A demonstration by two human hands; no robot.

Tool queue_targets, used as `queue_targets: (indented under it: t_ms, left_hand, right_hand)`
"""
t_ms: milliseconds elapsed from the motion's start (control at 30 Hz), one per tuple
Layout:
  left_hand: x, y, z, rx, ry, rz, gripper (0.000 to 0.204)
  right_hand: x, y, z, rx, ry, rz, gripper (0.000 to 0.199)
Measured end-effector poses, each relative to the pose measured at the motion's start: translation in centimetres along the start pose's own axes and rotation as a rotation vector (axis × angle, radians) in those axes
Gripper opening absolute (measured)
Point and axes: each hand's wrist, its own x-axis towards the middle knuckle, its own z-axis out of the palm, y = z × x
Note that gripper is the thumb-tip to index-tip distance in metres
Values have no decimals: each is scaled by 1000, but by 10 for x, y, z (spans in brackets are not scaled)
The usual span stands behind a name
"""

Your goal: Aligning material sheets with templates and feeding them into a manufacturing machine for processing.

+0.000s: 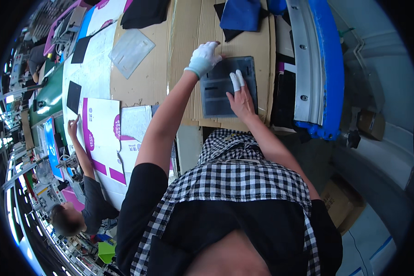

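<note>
My left hand (pixel 204 59) wears a white knit glove with some bare fingertips. It is at the upper left corner of a dark, see-through flat panel (pixel 221 103), thumb and forefinger apart, nothing visible between them. The panel has narrow slots and lies on the cardboard-covered table. On its right half my right hand (pixel 242 100) rests open, two fingers stretched out in white finger covers and the thumb spread. Whether a sheet lies under the panel is hard to make out.
Beyond the panel lie blue cloth pieces (pixel 240 14) over black ones. A pale slotted template (pixel 131 52) and black fabric (pixel 144 14) are at the left. A blue-and-metal machine (pixel 308 69) borders the right. A co-worker (pixel 89 202) reaches toward a black piece (pixel 73 96) at far left.
</note>
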Motion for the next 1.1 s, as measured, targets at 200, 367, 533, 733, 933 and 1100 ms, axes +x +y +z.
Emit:
queue_targets:
  t_ms: [200,367,533,733,933,1100]
  left_hand:
    - [48,-7,8,-237,-508,-76,47]
    - [56,-9,8,-248,-672,-23,54]
    - [68,-10,8,-211,-764,-29,55]
    - [74,-7,10,-214,-936,20,53]
    - [75,-12,14,-319,-954,52,47]
    - [58,-11,8,-483,-858,26,39]
  right_hand:
    - [-5,3,-5,32,97,29,68]
    - [-7,2,-6,3,125,-29,68]
    - [-5,0,-7,8,148,-55,67]
    - [-7,6,-1,-32,186,-90,66]
    - [-10,8,1,-32,192,-79,66]
    - [-8,3,-7,0,225,-128,65]
